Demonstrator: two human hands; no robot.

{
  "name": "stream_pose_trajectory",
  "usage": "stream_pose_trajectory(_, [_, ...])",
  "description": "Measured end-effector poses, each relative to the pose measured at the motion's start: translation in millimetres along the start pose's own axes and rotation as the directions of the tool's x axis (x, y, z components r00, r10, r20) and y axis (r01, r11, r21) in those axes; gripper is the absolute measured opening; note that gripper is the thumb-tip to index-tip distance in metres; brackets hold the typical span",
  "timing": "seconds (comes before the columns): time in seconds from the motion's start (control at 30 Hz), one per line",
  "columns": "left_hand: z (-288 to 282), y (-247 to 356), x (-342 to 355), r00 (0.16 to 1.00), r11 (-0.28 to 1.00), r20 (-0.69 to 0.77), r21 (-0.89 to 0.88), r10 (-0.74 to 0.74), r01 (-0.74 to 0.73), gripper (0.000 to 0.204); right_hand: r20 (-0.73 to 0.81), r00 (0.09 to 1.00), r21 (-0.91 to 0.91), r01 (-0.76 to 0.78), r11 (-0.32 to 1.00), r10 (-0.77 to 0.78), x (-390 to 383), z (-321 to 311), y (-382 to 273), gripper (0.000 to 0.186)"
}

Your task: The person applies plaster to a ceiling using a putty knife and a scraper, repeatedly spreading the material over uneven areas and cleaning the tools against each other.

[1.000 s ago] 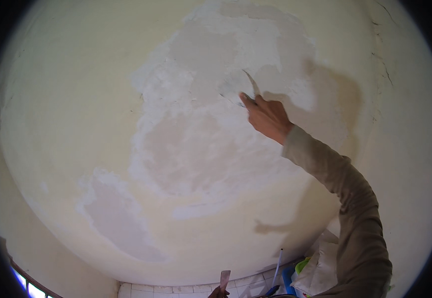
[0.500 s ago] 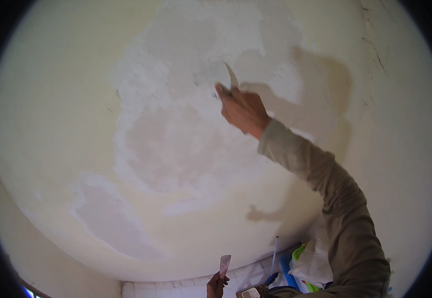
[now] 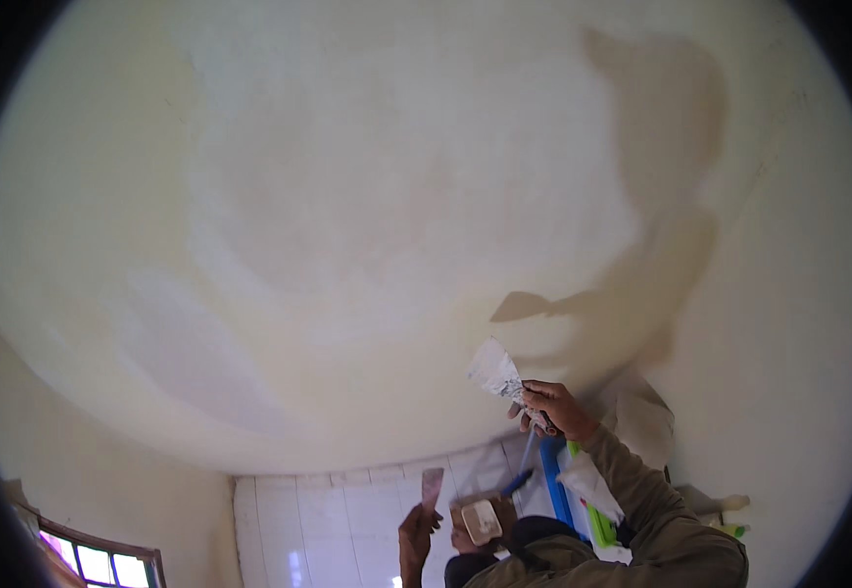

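Note:
My right hand (image 3: 561,410) is closed around the handle of a wide putty knife (image 3: 494,367), its blade smeared white and pointing up and left. The knife is held below the large pale filler patch (image 3: 347,176) on the cream wall and looks apart from the wall. Low in the view, my left hand (image 3: 414,539) grips a small flat scraper (image 3: 432,488) held upright, its face pinkish grey. An open tub (image 3: 483,522) of whitish filler sits just right of my left hand.
Blue (image 3: 555,480) and bright green plastic items (image 3: 602,526), with a pale bag (image 3: 592,482), crowd the corner at lower right. White tiles (image 3: 318,519) run below the wall. A window (image 3: 93,561) shows at lower left; a smaller filler patch (image 3: 191,358) lies left on the wall.
My right hand has come down off the large patch with the putty knife, whose blade now faces me. The view has tilted down, showing the tub, more tiles and the window.

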State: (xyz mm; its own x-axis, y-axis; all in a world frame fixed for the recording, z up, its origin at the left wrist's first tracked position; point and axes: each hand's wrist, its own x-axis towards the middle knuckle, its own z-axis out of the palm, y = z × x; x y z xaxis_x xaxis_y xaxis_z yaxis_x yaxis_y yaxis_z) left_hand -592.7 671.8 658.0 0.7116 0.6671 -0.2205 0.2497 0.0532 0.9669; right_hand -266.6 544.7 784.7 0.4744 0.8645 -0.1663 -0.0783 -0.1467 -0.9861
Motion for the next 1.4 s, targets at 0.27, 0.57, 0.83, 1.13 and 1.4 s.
stream_pose_trajectory(0.27, [13.5, -31.1, 50.7, 0.972, 0.979, -0.123, -0.071, -0.198, 0.19, 0.028, 0.113, 0.931, 0.334, -0.364, 0.869, 0.347, 35.0, -6.9, 78.3, 0.03])
stream_pose_trajectory(0.57, [45.7, -205.8, 158.4, 0.949, 0.955, -0.131, 0.042, -0.287, 0.294, 0.033, -0.005, 0.8, -0.148, -0.593, 0.791, 0.599, 63.3, -16.8, 359.3, 0.027])
stream_pose_trajectory(0.83, [60.8, -307.5, 184.1, 0.93, 0.934, -0.092, -0.008, -0.357, 0.358, 0.033, 0.001, 0.394, 0.01, -0.919, 0.394, 0.919, 10.7, 40.2, 520.7, 0.025])
stream_pose_trajectory(1.13, [75.1, -397.0, 206.3, 0.907, 0.907, -0.053, 0.039, -0.417, 0.419, 0.031, 0.036, 0.269, 0.015, -0.963, 0.268, 0.963, 6.2, 78.2, 616.9, 0.024])
stream_pose_trajectory(1.4, [104.7, -530.3, 259.6, 0.935, 0.916, 0.022, 0.208, -0.355, 0.343, 0.027, 0.06, 0.191, 0.234, -0.957, 0.172, 0.98, 29.1, 105.0, 755.2, 0.025])
